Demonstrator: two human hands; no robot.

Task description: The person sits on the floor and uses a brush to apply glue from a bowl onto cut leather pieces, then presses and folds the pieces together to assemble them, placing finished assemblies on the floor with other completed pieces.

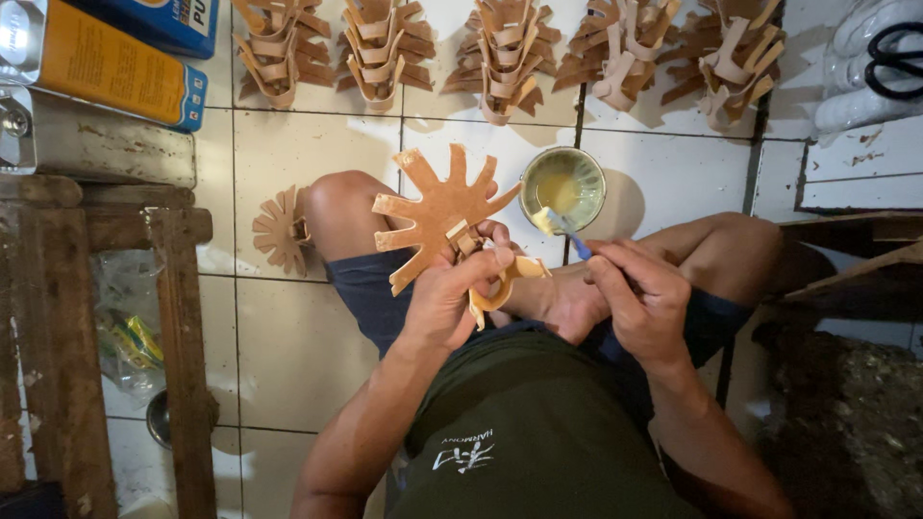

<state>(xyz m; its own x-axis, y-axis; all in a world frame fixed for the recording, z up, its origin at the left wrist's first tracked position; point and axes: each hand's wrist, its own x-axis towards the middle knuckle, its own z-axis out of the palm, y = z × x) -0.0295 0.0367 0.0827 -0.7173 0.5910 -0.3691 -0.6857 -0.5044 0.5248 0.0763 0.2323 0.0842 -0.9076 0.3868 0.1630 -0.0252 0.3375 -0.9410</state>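
Observation:
My left hand (452,298) grips a tan leather cut-out (437,213) shaped like a star with several long fingers, held up over my lap with a curled strap (500,288) hanging from it. My right hand (639,298) pinches a small blue-handled brush (567,234), its glue-coated tip pointing toward the open tin of yellowish glue (562,187) on the tiled floor just beyond. The two hands are close together above my crossed legs.
Several stacks of folded leather pieces (505,53) line the floor ahead. A flat cut-out (281,231) lies by my left knee. Metal cans (101,62) and a wooden frame (178,317) stand at left; scissors (899,58) rest on white material at top right.

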